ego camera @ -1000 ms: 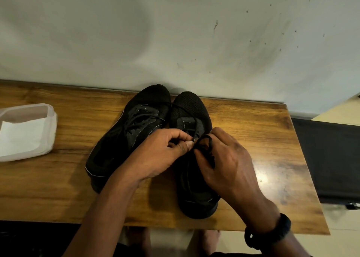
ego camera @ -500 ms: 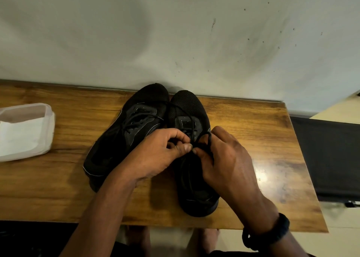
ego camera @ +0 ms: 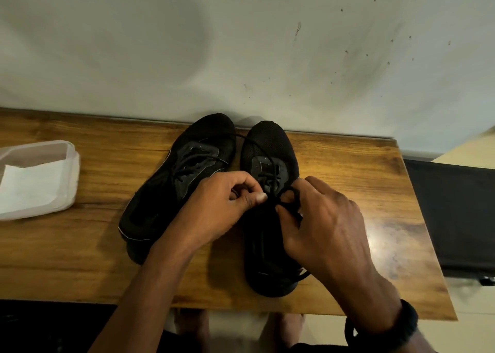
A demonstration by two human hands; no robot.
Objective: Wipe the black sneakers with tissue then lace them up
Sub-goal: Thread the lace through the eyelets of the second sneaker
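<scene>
On the wooden bench (ego camera: 348,165), near its middle, the left sneaker (ego camera: 203,138) and the right sneaker (ego camera: 270,143), both black, stand side by side with toes toward the far wall. Both hands meet over the right sneaker's tongue. The left hand (ego camera: 222,210) pinches the black lace (ego camera: 290,206) between thumb and forefinger, and the right hand (ego camera: 329,227) curls its fingers round a loop of it. The left sneaker looks laced, so the step in hand seems to be tying this one. To do it well, the loop should be held firm while the other end is drawn through, with even tension on both sides so the knot sits centred and the shoe does not slide. A tub of tissue (ego camera: 72,165) sits at the left.
</scene>
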